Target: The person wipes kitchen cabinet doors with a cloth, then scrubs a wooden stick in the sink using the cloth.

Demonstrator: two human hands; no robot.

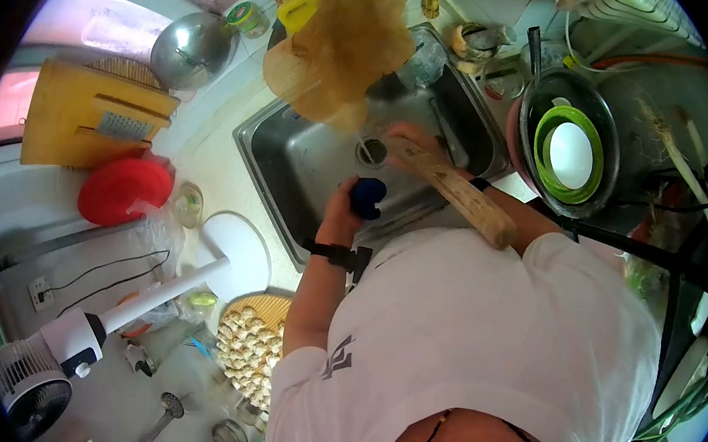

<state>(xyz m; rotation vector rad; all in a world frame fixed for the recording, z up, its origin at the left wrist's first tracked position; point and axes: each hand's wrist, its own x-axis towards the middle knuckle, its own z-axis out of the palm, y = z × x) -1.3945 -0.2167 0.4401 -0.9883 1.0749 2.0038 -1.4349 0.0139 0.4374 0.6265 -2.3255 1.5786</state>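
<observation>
My left hand [340, 210] is over the near left part of the metal sink [308, 162], its fingers closed round a dark blue scrubbing pad [367, 199]. A thick wooden rolling pin [457, 192] slants from over the drain toward my chest. Around its far part my right hand [420, 137] is wrapped, with some fingers hidden behind the wood. The pad and the pin are apart. A thin stream of water [366, 144] seems to fall near the drain, close to the pin's far end.
A brown mesh-like sheet [335, 51] hangs over the sink's far side, hiding the tap. Nested bowls and a pan [608, 151] stand to the right. On the left are a cutting board [85, 117], a red lid [125, 192], a fan [40, 396] and a board of dumplings [245, 355].
</observation>
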